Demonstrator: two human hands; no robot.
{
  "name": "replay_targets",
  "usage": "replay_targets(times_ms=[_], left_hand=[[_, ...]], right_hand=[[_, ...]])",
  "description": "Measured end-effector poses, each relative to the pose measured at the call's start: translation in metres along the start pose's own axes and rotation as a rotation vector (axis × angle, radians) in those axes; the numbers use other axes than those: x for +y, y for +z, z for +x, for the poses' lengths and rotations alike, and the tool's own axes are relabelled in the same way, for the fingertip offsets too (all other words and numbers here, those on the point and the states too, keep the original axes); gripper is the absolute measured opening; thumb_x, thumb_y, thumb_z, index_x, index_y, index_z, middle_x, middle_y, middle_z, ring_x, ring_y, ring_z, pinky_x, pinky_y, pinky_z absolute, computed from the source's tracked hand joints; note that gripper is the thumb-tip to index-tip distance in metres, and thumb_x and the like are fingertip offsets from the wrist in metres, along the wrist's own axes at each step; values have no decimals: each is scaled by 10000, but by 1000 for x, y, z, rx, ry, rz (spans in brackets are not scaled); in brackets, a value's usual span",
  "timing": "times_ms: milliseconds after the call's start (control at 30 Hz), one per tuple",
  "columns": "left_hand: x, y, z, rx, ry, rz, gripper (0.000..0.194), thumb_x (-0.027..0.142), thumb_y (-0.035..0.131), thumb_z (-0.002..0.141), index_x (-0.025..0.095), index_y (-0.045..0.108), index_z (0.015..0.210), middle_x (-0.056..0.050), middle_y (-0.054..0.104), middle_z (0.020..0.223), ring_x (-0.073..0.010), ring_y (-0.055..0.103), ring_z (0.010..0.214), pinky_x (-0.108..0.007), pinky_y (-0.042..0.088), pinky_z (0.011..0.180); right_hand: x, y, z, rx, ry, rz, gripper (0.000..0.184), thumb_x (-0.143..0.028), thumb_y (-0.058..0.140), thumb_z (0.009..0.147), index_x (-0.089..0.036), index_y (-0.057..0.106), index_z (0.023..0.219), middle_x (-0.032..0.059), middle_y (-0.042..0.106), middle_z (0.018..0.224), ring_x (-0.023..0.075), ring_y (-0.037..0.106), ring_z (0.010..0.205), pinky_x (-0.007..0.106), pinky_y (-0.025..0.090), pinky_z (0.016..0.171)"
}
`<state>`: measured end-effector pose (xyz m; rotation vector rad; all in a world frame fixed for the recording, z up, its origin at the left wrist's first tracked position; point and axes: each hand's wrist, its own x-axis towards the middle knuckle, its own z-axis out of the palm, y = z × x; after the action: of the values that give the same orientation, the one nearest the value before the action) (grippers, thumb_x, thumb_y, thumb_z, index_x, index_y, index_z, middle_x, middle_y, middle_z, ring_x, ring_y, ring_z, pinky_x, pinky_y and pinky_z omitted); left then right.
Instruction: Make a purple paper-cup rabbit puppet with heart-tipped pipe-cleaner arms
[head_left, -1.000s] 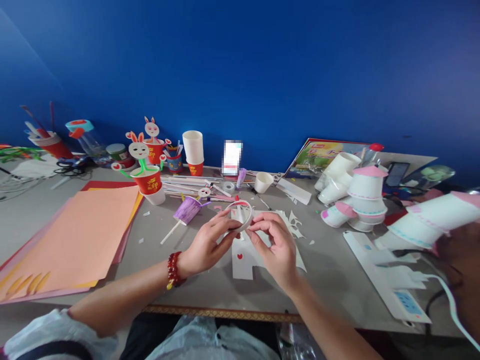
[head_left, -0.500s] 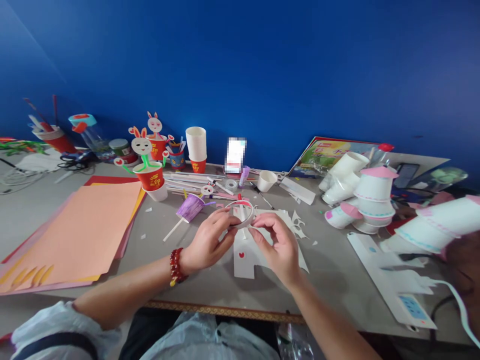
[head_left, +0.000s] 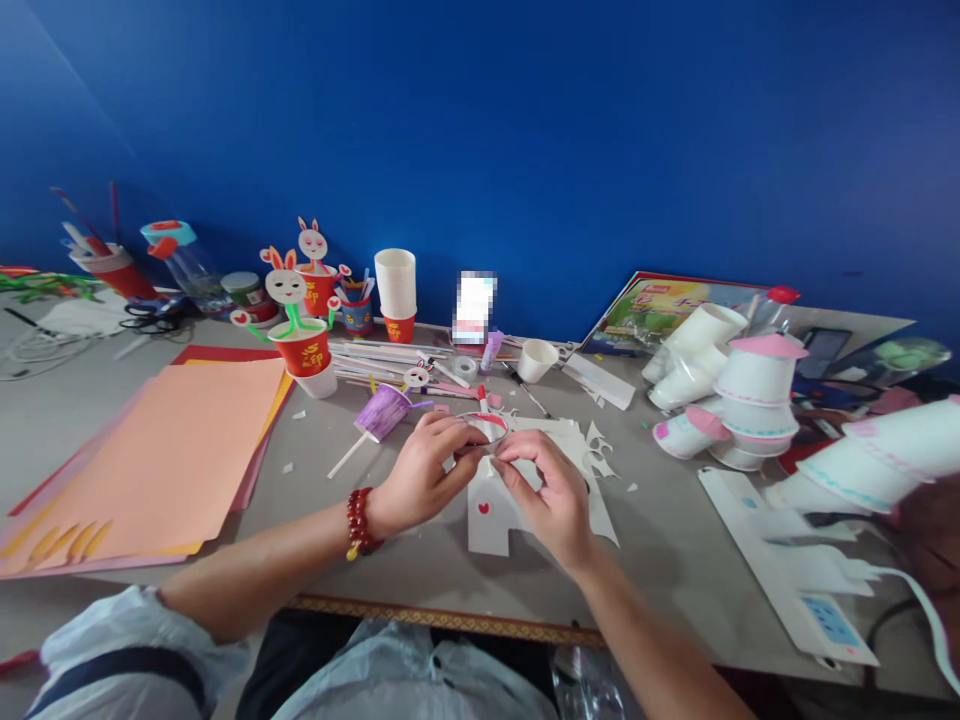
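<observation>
My left hand point(head_left: 421, 478), with a red bead bracelet at the wrist, and my right hand point(head_left: 546, 496) both pinch a small white paper ring with a red edge point(head_left: 484, 425), low over the grey table point(head_left: 360, 560). Under the hands lies a white cut-out card with a small red heart point(head_left: 486, 512). A purple paper cup on a stick point(head_left: 379, 414) lies just left of my left hand. White spiky paper cuttings point(head_left: 592, 448) lie to the right of my right hand.
Orange and red paper sheets point(head_left: 150, 450) cover the left of the table. Red cups with rabbit figures point(head_left: 298, 345) and stacked cups point(head_left: 395, 290) stand at the back. White and pink cup towers point(head_left: 754, 395) stand right, where another person's hand point(head_left: 930, 530) holds a cup point(head_left: 885, 455).
Both hands have lowered the paper ring towards the white card on the table and drawn closer together. The view has shifted slightly.
</observation>
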<state>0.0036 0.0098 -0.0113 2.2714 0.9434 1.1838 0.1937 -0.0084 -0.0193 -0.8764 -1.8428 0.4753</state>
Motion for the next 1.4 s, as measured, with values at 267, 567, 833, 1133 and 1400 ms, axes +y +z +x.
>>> replay_targets(times_ms=[267,567,833,1133,1400], left_hand=[[0,1,3,29,-15,21,94,135,541,879,192,574,811,13,624,706,-150,543,697,-345,402,824],[0,3,3,53,-4,50,105,148,554,850,198,566,759,28,589,662,-143,544,682,-342,401,840],[6,3,5,77,-14,-41,120,132,509,852,199,548,760,23,595,690,-138,542,692,-351,401,858],[-1,12,9,153,-418,-552,166,226,531,842,177,525,683,29,518,633,-108,465,596,-229,388,582],[-45,29,31,-33,-80,40,158,277,588,923,190,712,879,-58,696,935,-202,609,918,-390,452,912]], right_hand=[[-1,6,-5,67,144,17,233,-151,676,884,-254,591,1075,7,655,897,171,650,821,302,518,769],[-4,6,-2,55,13,-37,169,-82,643,892,-239,647,954,22,666,898,179,644,852,308,505,767],[-7,10,-1,123,-39,-79,156,-77,630,896,-231,618,918,36,647,908,205,614,887,360,483,809],[-4,5,-13,173,-19,-7,146,-102,584,904,-244,602,936,48,592,917,224,589,917,391,489,832],[27,-30,-6,323,358,297,45,-272,684,877,-230,666,875,56,575,1047,200,569,1029,329,490,872]])
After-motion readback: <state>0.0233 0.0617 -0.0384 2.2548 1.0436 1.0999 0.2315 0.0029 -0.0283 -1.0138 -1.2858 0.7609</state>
